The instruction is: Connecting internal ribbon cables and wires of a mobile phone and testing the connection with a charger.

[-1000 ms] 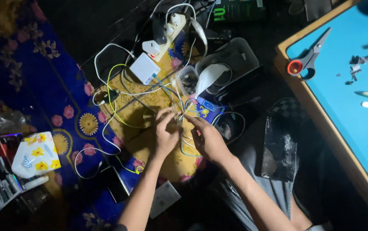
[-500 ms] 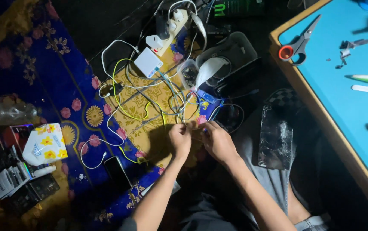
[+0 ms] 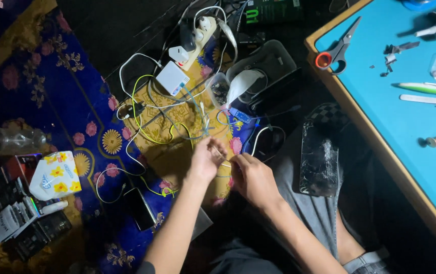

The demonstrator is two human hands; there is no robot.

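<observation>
Left hand (image 3: 205,160): over the middle of the patterned rug (image 3: 50,96), fingers curled and pinched on a thin white cable (image 3: 222,163). Right hand (image 3: 251,177): just beside the left, fingertips closed on the same cable, which runs between the two hands above the rug's yellow centre.

Tangle of white, yellow and blue cables (image 3: 162,114): spread on the rug beyond the hands, leading toward its far edge.
White charger block (image 3: 172,78): on the rug near the far edge, among the cables.
White power strip (image 3: 197,38): at the far edge, plugs seated.
Dark phone (image 3: 139,208): flat on the rug, left of the left forearm.
Cracked glass screen panel (image 3: 319,157): resting on the person's grey-trousered leg.
Blue worktop (image 3: 410,122): to the right; red-handled scissors (image 3: 337,45) near its far left corner.
</observation>
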